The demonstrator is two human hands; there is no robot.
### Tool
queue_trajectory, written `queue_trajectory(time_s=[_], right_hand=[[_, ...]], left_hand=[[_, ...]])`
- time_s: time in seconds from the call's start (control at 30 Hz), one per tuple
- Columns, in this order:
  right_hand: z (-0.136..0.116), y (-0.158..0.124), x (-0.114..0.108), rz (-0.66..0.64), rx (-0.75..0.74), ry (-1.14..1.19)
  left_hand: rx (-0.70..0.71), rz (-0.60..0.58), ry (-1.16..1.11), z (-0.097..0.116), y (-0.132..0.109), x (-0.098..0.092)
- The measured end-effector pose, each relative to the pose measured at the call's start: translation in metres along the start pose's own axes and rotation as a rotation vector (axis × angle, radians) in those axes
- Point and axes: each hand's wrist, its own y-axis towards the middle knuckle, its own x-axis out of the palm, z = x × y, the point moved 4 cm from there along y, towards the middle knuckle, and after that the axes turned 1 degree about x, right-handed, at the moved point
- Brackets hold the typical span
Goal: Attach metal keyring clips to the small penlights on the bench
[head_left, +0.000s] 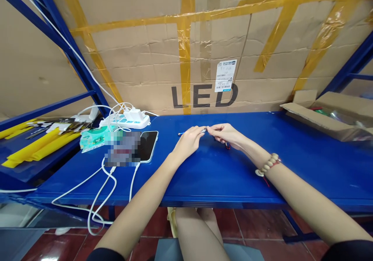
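My left hand (189, 141) and my right hand (225, 133) meet above the blue table, fingertips almost touching. Both are closed in a pinch at a small greyish piece (203, 130) whose kind is hard to make out. Past the far side of my left hand sticks out a thin blue piece with a dark tip (181, 134); whether it belongs to the same thing I cannot tell. Below my right fingers shows a small red and dark item (227, 146), mostly hidden by the hand. A beaded bracelet (268, 164) circles my right wrist.
To the left lie a phone (149, 146), a green soft pack (92, 137) and a white power strip (142, 121) with trailing white cables. Yellow strips (48, 146) rest further left. An opened cardboard box (317, 121) stands at right. Taped cardboard (157, 66) backs the blue table (291, 163).
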Motion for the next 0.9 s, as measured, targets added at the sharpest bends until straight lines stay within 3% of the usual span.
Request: queue_trajectory(time_s=[0.27, 0.4, 0.53, 0.73, 0.9], right_hand=[[-0.003, 0.001, -0.005, -0.014, -0.060, -0.067], [-0.009, 0.000, -0.006, -0.013, -0.165, -0.107], [-0.015, -0.003, -0.006, -0.026, -0.320, -0.267], [-0.024, -0.011, 0.000, -0.076, -0.677, -0.590], [-0.033, -0.019, 0.007, -0.020, -0.733, -0.632]], left_hand=[[-0.102, -0.086, -0.037, 0.000, 0.000, -0.002], [-0.172, -0.154, -0.038, 0.001, 0.001, -0.004], [-0.148, -0.196, -0.099, 0.002, 0.002, -0.003], [-0.096, -0.175, -0.120, -0.002, 0.000, 0.001], [-0.050, -0.069, -0.071, 0.001, 0.000, -0.003]])
